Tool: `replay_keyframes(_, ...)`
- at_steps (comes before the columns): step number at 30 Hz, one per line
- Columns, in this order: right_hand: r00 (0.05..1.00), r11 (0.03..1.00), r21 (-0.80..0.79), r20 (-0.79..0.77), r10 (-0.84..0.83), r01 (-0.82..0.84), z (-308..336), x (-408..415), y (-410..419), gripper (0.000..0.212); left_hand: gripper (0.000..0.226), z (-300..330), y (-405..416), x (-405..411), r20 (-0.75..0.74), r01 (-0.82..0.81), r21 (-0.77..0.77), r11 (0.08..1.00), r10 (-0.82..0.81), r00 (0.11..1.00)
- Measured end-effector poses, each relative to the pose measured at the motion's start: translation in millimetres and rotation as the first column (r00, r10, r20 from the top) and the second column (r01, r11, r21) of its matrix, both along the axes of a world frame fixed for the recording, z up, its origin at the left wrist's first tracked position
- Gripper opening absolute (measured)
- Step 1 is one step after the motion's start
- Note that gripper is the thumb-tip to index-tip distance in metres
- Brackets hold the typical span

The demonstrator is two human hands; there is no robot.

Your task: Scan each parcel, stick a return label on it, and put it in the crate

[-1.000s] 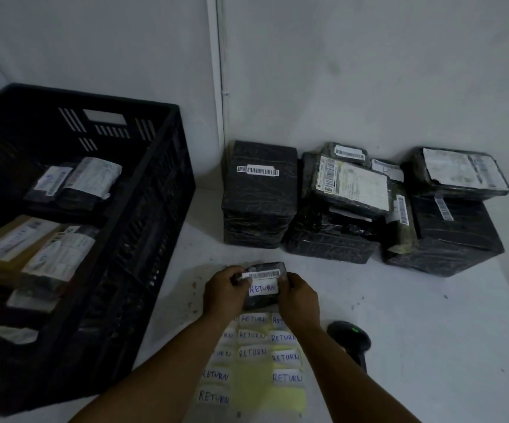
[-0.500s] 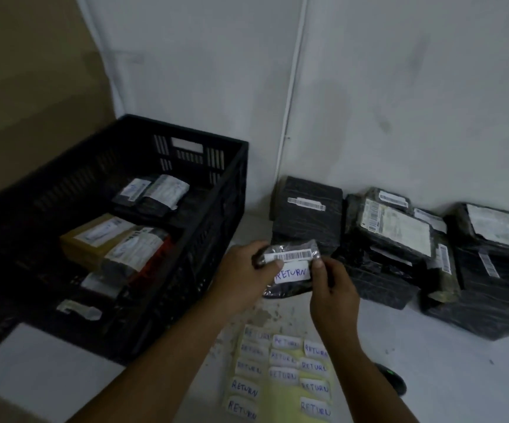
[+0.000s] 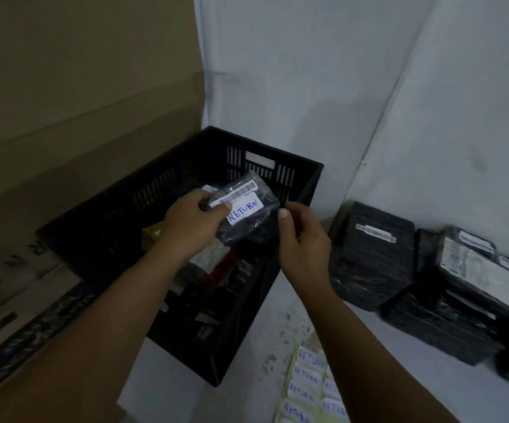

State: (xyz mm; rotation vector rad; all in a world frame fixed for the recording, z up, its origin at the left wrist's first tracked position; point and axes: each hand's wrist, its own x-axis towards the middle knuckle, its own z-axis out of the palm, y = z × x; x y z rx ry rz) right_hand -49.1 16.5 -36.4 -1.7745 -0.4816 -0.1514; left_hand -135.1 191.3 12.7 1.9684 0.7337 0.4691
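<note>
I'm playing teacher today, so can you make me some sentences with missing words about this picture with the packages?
1. The label stuck on the small parcel says ____.
2. The small parcel is gripped by the ____ hand, while the other hand is next to it.
3. The small parcel is held over the black ____, which already has parcels inside.
4. The sheet of spare labels lies on the ____ table.

Missing words: RETURN; left; crate; white

The left hand [image 3: 193,225] holds a small black parcel [image 3: 248,213] with its fingers [image 3: 221,212], above the black crate [image 3: 302,181]. The white RETURN label [image 3: 245,211] faces up. The right hand [image 3: 303,239] is just beside the parcel, its fingers half curled.
</note>
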Motion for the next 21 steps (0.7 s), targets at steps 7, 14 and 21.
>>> replay_keyframes(7, 0.977, 0.986, -0.131, 0.197, -0.079, 0.106, -19, 11, 43, 0.032, 0.034, -27, 71, 48, -0.231, 0.099, 0.027, 0.995, -0.090, 0.969)
replay_keyframes(14, 0.972, 0.989, -0.114, 0.224, -0.071, 0.098, -24, 14, 45, 0.029, 0.021, -58, 67, 87, -0.416, 0.212, -0.303, 0.929, -0.329, 0.848)
replay_keyframes(21, 0.958, 0.988, -0.098, 0.275, -0.084, 0.115, -27, 19, 47, 0.019, 0.045, -90, 37, 88, -0.714, 0.528, 0.024, 0.849, -0.355, 0.603)
